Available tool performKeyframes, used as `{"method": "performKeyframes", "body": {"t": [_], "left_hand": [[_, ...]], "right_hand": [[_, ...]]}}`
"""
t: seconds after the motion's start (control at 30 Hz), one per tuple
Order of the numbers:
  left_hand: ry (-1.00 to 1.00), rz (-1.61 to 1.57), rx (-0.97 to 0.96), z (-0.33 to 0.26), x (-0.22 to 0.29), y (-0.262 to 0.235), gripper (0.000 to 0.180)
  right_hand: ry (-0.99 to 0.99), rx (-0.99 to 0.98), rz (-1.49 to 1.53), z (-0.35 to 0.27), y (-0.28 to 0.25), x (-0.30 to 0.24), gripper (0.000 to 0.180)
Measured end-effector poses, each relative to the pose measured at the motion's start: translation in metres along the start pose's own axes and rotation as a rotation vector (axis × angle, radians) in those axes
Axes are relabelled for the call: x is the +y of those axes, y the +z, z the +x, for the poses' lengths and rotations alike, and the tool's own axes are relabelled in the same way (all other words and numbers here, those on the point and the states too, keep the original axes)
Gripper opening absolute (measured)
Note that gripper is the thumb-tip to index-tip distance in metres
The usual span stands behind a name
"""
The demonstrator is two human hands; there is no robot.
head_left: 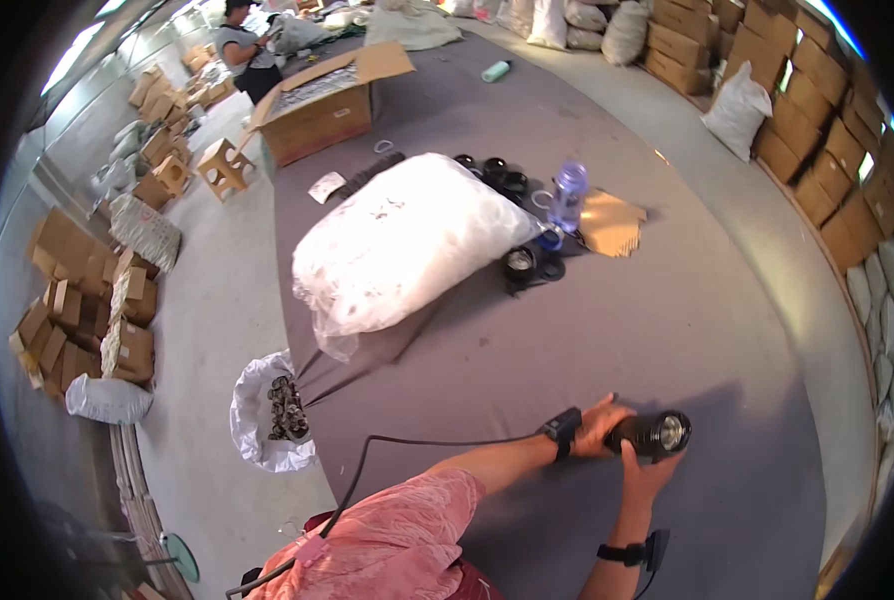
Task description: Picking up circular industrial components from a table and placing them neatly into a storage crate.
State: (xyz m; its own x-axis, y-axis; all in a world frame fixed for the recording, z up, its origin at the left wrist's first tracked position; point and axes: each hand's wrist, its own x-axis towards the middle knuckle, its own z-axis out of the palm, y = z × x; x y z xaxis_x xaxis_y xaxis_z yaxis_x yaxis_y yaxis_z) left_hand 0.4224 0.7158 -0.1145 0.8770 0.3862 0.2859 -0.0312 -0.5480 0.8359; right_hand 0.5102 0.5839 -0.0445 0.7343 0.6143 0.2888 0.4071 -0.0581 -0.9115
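Note:
Over the grey table (587, 350), at its near right, I hold a black flashlight (639, 436). It lies roughly sideways, its round silvery lens end facing right. My left hand (597, 424) is closed round its left end. My right hand (651, 468) grips it from below, near the lens end, with the thumb along its side. Parts of the fingers are hidden behind the barrel. A dark wristband is on each wrist, and a black cable runs from the left one along the arm.
A big white plastic bag (407, 245) lies mid-table. Beyond it are black round parts (497, 172), a purple bottle (568, 198), torn cardboard (610, 222) and an open carton (322, 120). A white sack (252, 420) of dark pieces stands left. Another person (243, 52) stands far left.

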Motion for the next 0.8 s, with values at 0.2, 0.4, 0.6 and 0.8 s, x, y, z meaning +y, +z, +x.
{"method": "performKeyframes", "body": {"t": [0.2, 0.4, 0.6, 0.8], "left_hand": [[-0.178, -0.3, 0.109, -0.111, 0.071, 0.022, 0.066], [-0.127, -0.365, 0.03, -0.22, 0.144, 0.034, 0.064], [-0.059, -0.39, -0.019, -0.289, 0.204, 0.039, 0.065], [0.075, -0.37, 0.015, -0.341, 0.253, 0.061, 0.066]], "right_hand": [[0.089, -0.039, 0.007, -0.105, -0.033, -0.025, 0.104], [0.302, -0.054, 0.231, -0.223, -0.065, -0.097, 0.09], [0.583, -0.036, 0.386, -0.313, -0.089, -0.157, 0.069], [0.485, -0.107, 0.473, -0.369, -0.125, -0.199, 0.067]]}}
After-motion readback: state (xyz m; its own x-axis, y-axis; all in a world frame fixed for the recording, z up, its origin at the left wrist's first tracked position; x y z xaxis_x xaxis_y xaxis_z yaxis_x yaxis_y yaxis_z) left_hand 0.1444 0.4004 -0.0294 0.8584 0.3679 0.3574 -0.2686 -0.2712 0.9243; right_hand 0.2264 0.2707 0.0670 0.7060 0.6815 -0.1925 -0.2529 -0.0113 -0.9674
